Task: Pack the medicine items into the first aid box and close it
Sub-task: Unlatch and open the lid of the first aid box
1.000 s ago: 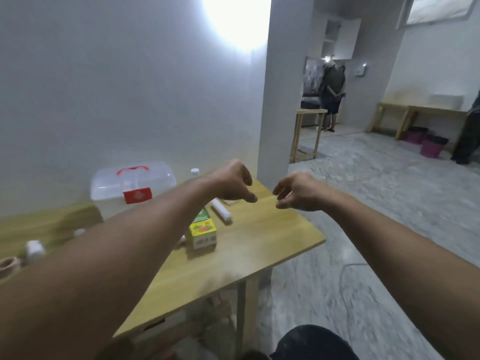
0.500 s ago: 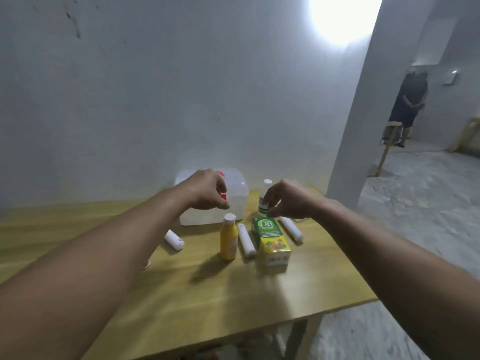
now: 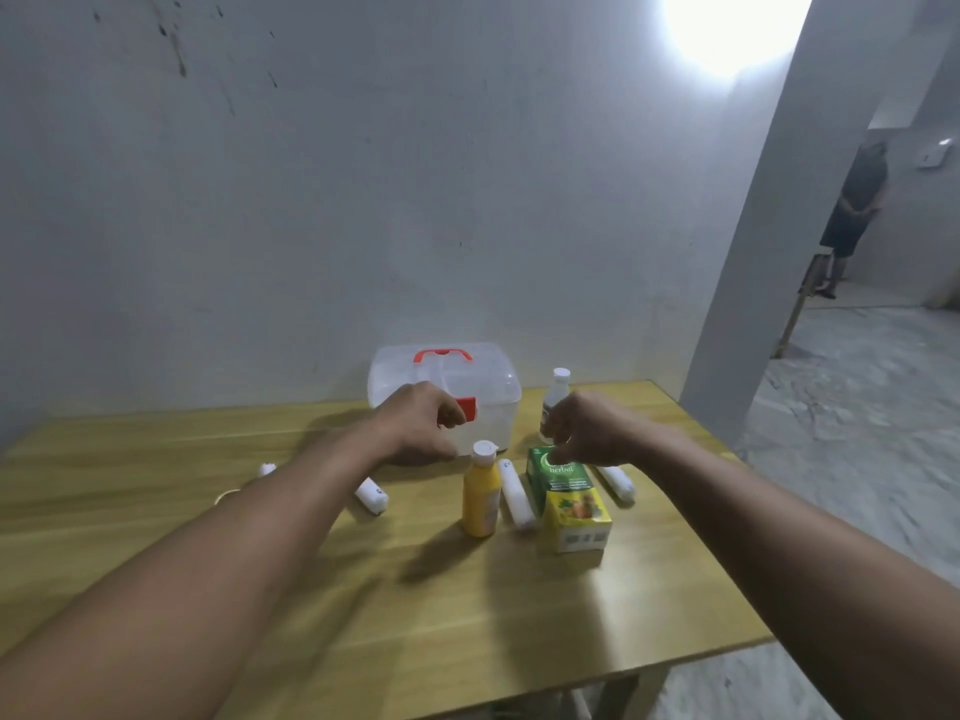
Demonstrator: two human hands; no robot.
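The closed first aid box (image 3: 444,389) sits lengthwise left-right at the counter's (image 3: 311,589) far edge. Both hands, left hand (image 3: 423,431) and right hand (image 3: 587,428), hover loosely curled and empty.

The first aid box (image 3: 447,387) is a clear plastic case with a red handle and red latch, lid shut, sitting far back on the table. Near it: a yellow bottle (image 3: 481,493) upright with a white cap, a green herbal carton (image 3: 566,498), a small clear bottle (image 3: 555,397) upright, and white rolls (image 3: 516,493) lying flat.
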